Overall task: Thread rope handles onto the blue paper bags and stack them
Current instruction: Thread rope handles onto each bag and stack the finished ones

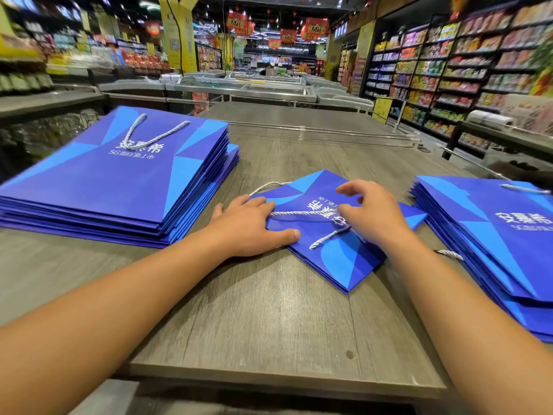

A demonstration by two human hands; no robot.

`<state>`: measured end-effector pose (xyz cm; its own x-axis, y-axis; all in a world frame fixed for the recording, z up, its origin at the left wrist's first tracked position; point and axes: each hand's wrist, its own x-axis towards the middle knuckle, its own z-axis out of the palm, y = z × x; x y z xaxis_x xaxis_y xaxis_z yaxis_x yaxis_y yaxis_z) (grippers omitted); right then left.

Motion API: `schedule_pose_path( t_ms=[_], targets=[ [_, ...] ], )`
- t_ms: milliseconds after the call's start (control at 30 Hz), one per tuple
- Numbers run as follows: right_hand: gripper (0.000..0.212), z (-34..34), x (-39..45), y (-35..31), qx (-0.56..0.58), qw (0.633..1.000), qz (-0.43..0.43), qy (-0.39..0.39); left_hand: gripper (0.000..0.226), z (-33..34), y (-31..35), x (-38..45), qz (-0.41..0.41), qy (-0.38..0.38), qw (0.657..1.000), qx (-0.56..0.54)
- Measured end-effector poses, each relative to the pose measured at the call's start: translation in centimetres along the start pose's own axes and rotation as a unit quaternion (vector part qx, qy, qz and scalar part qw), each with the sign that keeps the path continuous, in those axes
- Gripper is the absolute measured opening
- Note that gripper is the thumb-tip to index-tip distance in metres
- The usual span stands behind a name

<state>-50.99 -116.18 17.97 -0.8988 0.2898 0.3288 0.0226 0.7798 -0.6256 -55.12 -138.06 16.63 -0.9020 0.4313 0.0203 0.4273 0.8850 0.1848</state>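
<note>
A flat blue paper bag [338, 259] lies in the middle of the grey wooden table [269, 319], turned askew. A white rope handle [299, 213] runs across its top face, and a second rope end [326, 238] curls below it. My left hand [251, 226] rests on the bag's left edge, fingers on the rope's left end. My right hand [368, 211] is curled over the bag's printed lettering and pinches the rope's right end. Another rope loop [266, 186] sticks out behind the bag.
A tall stack of blue bags [119, 181] with a rope handle on top sits at the left. Another stack of blue bags [496, 244] sits at the right, a loose rope [449, 253] beside it. Freezer chests and store shelves stand beyond the table.
</note>
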Motion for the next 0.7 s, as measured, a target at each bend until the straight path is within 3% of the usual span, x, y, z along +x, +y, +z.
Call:
schedule_pose_path(
  t_ms=[167, 267, 367, 500, 700],
  targets=[
    [0.026, 0.9, -0.9, -0.8, -0.038, 0.993, -0.074, -0.082, 0.097, -0.2, 0.0, 0.0, -0.004, 0.002, 1.0, -0.006],
    [0.03, 2.0, -0.5, -0.7, -0.102, 0.987, -0.078, -0.098, 0.084, -0.3, 0.2, -0.3, 0.029, 0.002, 0.999, -0.017],
    [0.007, 2.7, 0.2, -0.8, -0.12, 0.988, -0.069, -0.066, 0.076, -0.4, 0.3, -0.7, 0.053, 0.001, 0.998, -0.028],
    [0.014, 2.5, 0.8, -0.7, -0.087, 0.995, -0.04, 0.038, 0.093, -0.5, 1.1, -1.0, 0.055, -0.02, 0.998, -0.038],
    [0.008, 2.2, 0.9, 0.4, -0.108, 0.994, 0.003, 0.006, 0.091, -0.3, 1.0, -1.0, 0.052, -0.036, 0.998, -0.005]
  ],
)
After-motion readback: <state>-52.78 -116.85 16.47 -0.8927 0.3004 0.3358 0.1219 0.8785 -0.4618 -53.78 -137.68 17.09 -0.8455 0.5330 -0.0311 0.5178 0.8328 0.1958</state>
